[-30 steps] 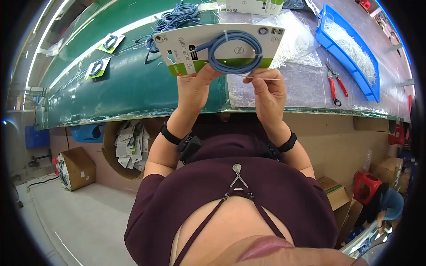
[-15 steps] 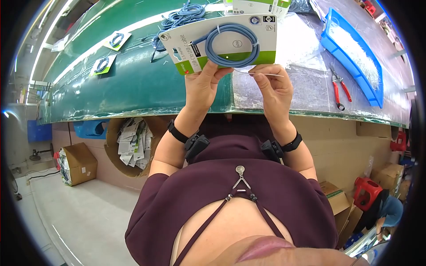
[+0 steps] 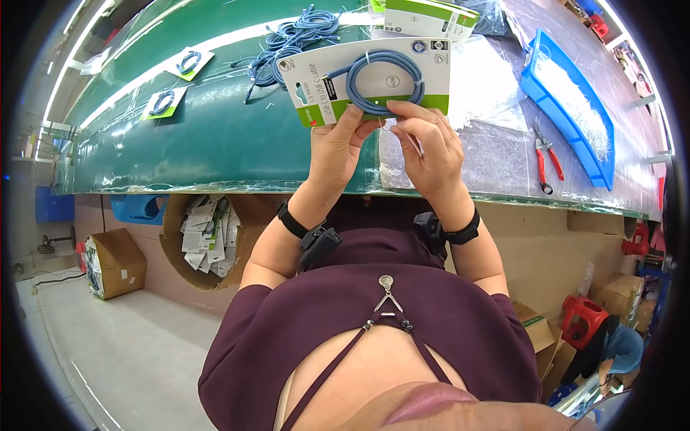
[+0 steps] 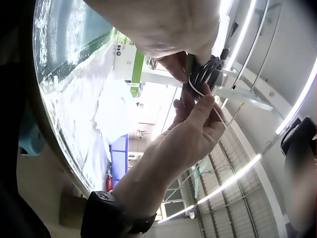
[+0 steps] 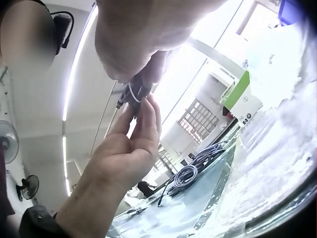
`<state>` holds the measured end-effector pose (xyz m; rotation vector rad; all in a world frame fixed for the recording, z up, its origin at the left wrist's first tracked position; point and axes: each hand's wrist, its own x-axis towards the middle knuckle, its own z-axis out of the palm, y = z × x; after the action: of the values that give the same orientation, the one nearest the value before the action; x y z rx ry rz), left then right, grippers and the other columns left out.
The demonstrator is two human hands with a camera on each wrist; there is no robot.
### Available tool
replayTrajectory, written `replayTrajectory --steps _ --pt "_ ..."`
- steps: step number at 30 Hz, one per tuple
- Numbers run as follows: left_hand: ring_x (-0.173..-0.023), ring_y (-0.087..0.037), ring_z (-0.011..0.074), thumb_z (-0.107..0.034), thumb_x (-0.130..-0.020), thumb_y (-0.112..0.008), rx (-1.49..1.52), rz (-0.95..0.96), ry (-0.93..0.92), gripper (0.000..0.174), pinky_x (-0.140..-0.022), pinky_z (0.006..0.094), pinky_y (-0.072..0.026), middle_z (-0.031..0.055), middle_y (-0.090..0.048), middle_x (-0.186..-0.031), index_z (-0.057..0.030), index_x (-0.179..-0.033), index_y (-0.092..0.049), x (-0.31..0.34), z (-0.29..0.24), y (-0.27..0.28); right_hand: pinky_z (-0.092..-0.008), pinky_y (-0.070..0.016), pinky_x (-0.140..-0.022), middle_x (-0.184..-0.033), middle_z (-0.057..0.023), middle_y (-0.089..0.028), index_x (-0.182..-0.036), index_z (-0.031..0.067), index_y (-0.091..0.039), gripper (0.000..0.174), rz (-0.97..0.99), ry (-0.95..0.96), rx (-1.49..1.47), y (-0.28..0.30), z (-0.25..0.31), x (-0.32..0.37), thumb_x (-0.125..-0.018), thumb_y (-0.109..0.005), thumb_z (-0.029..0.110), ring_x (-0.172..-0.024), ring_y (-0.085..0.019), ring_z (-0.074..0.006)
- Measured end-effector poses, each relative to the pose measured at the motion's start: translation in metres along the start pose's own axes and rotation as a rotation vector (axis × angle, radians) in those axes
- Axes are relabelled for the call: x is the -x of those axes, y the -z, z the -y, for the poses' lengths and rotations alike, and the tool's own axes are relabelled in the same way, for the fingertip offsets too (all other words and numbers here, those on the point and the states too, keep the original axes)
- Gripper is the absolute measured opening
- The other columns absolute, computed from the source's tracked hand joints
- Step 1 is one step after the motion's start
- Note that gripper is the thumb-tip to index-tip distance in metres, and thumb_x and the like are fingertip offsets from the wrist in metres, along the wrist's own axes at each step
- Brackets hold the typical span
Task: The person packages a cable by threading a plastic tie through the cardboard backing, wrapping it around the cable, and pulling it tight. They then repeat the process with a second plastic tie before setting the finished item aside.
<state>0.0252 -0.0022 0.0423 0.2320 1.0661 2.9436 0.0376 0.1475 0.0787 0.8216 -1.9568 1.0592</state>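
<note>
A printed cardboard card (image 3: pixel 298 72), white with a green band and marked USB-C to USB-C cable, is held up above the table's front edge. Against its face lies a coiled blue cable (image 3: pixel 353 85), with white ties around the coil. My left hand (image 3: pixel 336 149) grips the card's lower edge, thumb at the bottom of the coil. At the coil's lower right, my right hand (image 3: pixel 437 152) pinches a thin white cable tie (image 4: pixel 220 115). Its tail sticks out past the fingers in the left wrist view. The back of the card is hidden in the head view.
Loose blue cables (image 3: pixel 305 32) lie behind the card, near a stack of cards (image 3: pixel 424 20). Two carded cables (image 3: pixel 164 103) sit at left. To the right are red-handled cutters (image 3: pixel 548 161), a blue tray (image 3: pixel 606 154) of white ties and a pile of ties (image 3: pixel 489 86).
My right hand has moved in to the coil's bottom edge, its fingers now overlapping the coil. The tie's tail, earlier pointing right, now points down. The card has turned slightly.
</note>
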Motion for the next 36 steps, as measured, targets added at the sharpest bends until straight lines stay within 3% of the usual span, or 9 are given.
replayTrajectory --steps 10,18,27,32,36 --pt "-0.097 -0.064 0.0224 -0.007 -0.091 -0.059 0.148 0.063 0.180 0.029 -0.082 0.0376 -0.0563 0.0090 -0.063 -0.110 -0.0043 -0.119 -0.054 -0.002 0.000 0.015 -0.0302 -0.0488 -0.064 -0.096 -0.0136 -0.068 -0.090 0.0045 -0.053 0.020 0.045 -0.070 0.080 -0.003 0.003 -0.002 -0.078 -0.067 -0.003 -0.074 -0.062 -0.0244" --pt "-0.097 -0.063 0.0217 -0.004 -0.090 -0.059 -0.012 0.044 0.033 0.029 -0.084 0.0402 -0.0555 0.0084 -0.063 -0.111 -0.0044 -0.118 -0.055 0.004 -0.004 0.009 -0.0308 -0.0491 -0.069 -0.096 -0.0136 -0.068 -0.089 0.0040 -0.052 0.020 0.030 -0.077 0.003 -0.005 0.001 0.001 -0.078 -0.067 -0.004 -0.077 -0.062 -0.0245" --pt "-0.097 -0.063 0.0214 -0.003 -0.089 -0.060 -0.019 0.025 0.032 0.030 -0.084 0.0409 -0.0550 0.0082 -0.063 -0.110 -0.0051 -0.118 -0.056 0.003 -0.006 0.010 -0.0313 -0.0493 -0.072 -0.097 -0.0142 -0.068 -0.089 0.0032 -0.052 0.020 0.028 -0.078 -0.017 -0.008 -0.001 -0.001 -0.078 -0.067 -0.005 -0.079 -0.062 -0.0248" --pt "-0.097 -0.063 0.0217 -0.003 -0.089 -0.060 -0.007 0.011 0.023 0.030 -0.084 0.0407 -0.0548 0.0081 -0.063 -0.110 -0.0054 -0.118 -0.056 0.002 -0.005 0.009 -0.0315 -0.0485 -0.064 -0.094 -0.0111 -0.067 -0.088 0.0047 -0.053 0.023 -0.028 -0.052 -0.020 -0.012 -0.005 -0.002 -0.075 -0.070 -0.002 -0.073 -0.061 -0.0245" --pt "-0.096 -0.063 0.0215 -0.003 -0.089 -0.060 -0.010 0.005 0.017 0.030 -0.084 0.0402 -0.0548 0.0081 -0.063 -0.110 -0.0054 -0.118 -0.056 0.000 -0.004 0.009 -0.0307 -0.0493 -0.072 -0.097 -0.0137 -0.068 -0.089 0.0030 -0.053 0.021 0.004 -0.092 -0.048 -0.010 -0.004 -0.003 -0.077 -0.067 -0.007 -0.079 -0.062 -0.0237"
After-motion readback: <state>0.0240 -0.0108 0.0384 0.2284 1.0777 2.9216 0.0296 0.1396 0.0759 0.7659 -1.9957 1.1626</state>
